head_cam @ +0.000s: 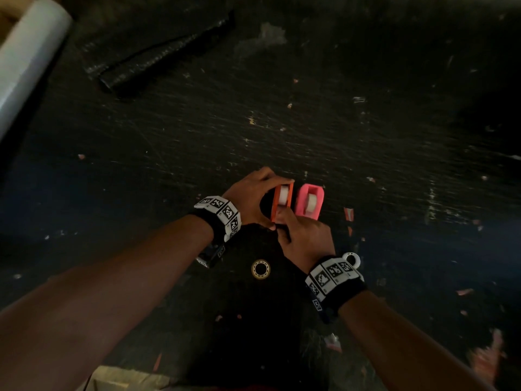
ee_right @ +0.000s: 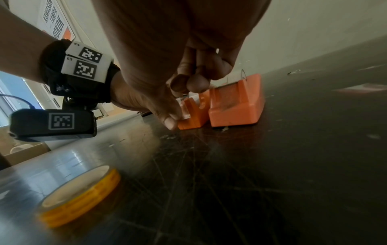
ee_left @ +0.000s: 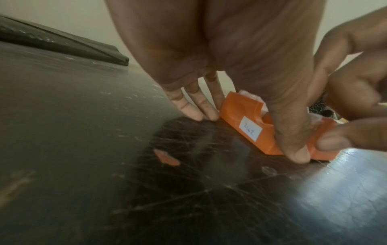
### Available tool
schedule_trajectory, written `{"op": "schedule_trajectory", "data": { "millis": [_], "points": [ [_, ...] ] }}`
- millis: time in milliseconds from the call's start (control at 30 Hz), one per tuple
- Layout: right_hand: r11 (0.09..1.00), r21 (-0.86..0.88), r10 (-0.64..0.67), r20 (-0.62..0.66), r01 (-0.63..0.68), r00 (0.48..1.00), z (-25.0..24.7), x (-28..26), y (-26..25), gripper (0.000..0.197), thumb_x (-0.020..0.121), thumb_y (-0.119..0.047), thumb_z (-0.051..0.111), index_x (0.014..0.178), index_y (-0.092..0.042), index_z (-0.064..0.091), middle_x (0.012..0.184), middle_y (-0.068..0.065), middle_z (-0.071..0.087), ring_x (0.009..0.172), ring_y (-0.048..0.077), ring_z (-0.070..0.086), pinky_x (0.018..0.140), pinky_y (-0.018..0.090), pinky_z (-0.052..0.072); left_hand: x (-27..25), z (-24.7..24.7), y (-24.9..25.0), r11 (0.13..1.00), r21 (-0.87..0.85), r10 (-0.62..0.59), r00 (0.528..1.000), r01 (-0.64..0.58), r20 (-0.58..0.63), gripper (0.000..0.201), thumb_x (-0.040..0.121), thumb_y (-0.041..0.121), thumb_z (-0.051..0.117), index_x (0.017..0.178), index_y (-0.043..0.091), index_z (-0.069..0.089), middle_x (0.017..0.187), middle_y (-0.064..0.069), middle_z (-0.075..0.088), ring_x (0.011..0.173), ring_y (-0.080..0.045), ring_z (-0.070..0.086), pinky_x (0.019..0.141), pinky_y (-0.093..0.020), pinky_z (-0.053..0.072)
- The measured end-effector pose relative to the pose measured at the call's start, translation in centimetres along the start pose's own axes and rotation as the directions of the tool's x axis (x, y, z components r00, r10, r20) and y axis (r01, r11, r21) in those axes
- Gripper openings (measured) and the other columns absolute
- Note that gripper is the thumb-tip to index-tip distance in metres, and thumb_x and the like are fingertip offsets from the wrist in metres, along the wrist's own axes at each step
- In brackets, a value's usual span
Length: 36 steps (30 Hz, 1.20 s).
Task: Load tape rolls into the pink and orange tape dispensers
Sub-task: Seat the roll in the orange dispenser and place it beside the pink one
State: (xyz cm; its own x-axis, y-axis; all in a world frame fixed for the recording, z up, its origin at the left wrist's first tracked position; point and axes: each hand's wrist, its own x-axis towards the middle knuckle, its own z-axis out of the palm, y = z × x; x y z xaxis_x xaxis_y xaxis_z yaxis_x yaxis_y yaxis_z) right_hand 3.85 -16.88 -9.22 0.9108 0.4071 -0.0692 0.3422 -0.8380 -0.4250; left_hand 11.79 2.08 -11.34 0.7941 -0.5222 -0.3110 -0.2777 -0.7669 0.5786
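Orange plastic tape dispenser (head_cam: 282, 203) stands on the scratched black worktop (head_cam: 310, 122), clear tape roll (head_cam: 284, 195) already seated in it, close against the pink plastic tape dispenser (head_cam: 309, 203) on its right, which also carries a roll (head_cam: 311, 201).

Left hand (head_cam: 251, 201): I grip the orange body, fingers along its far end, thumb (ee_left: 293, 140) down the near side to the worktop. Right hand (head_cam: 306, 238): fingers pinch the loose clear tape end (ee_right: 184, 101) at the near end of the orange dispenser, by the cutter as far as I can judge.

Risks, my judgement:
- Tape end is thin and clear; if my pinch slips it may spring back onto the roll and be hard to find again.
- Pulling crooked could let the strip fold on itself or stick to my fingers.
- If my left grip loosens, the pull may drag or tip the light dispenser into the pink one.
- Fingertips are close to the cutter teeth; a hard pull down could nick them.

Count:
- Dispensers: two, one orange, one pink.
- Rolls seated: two.
- Loose on worktop: one amber-yellow tape roll (head_cam: 260, 268) between my wrists; one white ring (head_cam: 352, 259) behind my right wrist, kind unclear.
- Far left: one big clear film roll (head_cam: 28, 60); one black roll (head_cam: 158, 55).
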Motion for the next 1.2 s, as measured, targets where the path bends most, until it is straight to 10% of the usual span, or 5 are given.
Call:
{"op": "schedule_trajectory", "data": {
  "millis": [600,800,1033,1200],
  "points": [
    [0.982,0.053,0.178,0.081,-0.182,0.981,-1.3,1.1,-0.5,0.018,0.093,-0.033,0.065,0.111,-0.031,0.067,0.09,-0.003,0.077,0.084,0.023,0.073,0.074,0.033,0.057,-0.4,0.2,0.3,1.0,-0.024,0.01,0.999,-0.011,-0.044,0.116,0.058,0.043,0.095,0.155,0.034,0.034,0.145,0.001,0.04,0.131,-0.022,0.049,0.107,-0.046,0.049],
    [0.958,0.171,0.243,-0.066,-0.228,0.968,-2.4,-2.9,0.3,0.022,0.087,-0.031,0.074,0.107,-0.024,0.067,0.091,-0.005,0.072,0.077,0.018,0.07,0.068,0.036,0.058,-2.5,0.4,1.4,0.994,-0.073,-0.089,0.995,0.086,-0.04,0.134,0.06,0.035,0.097,0.161,0.039,0.01,0.165,0.002,0.013,0.147,-0.018,0.031,0.118,-0.036,0.031],
    [0.79,0.079,0.613,-0.092,-0.608,0.785,-2.7,-9.3,5.7,0.041,0.082,-0.031,0.078,0.118,-0.023,0.059,0.123,0.004,0.053,0.11,0.028,0.06,0.079,0.037,0.054,-9.9,4.8,3.5,0.96,-0.166,-0.261,0.939,0.227,-0.224,0.057,0.078,0.04,0.081,0.128,0.037,0.054,0.132,0.009,0.042,0.106,-0.007,0.058,0.09,-0.032,0.058],
    [0.827,0.023,0.56,0.056,-0.561,0.827,-2.2,-10.9,6.9,0.052,0.084,-0.022,0.077,0.133,-0.02,0.06,0.129,0.009,0.05,0.122,0.032,0.052,0.095,0.044,0.055,-12.2,8.6,5.5,0.984,-0.046,-0.178,0.973,0.174,-0.145,0.058,0.071,0.052,0.077,0.124,0.034,0.061,0.123,0.005,0.05,0.112,-0.017,0.055,0.096,-0.037,0.053]
  ]
}}
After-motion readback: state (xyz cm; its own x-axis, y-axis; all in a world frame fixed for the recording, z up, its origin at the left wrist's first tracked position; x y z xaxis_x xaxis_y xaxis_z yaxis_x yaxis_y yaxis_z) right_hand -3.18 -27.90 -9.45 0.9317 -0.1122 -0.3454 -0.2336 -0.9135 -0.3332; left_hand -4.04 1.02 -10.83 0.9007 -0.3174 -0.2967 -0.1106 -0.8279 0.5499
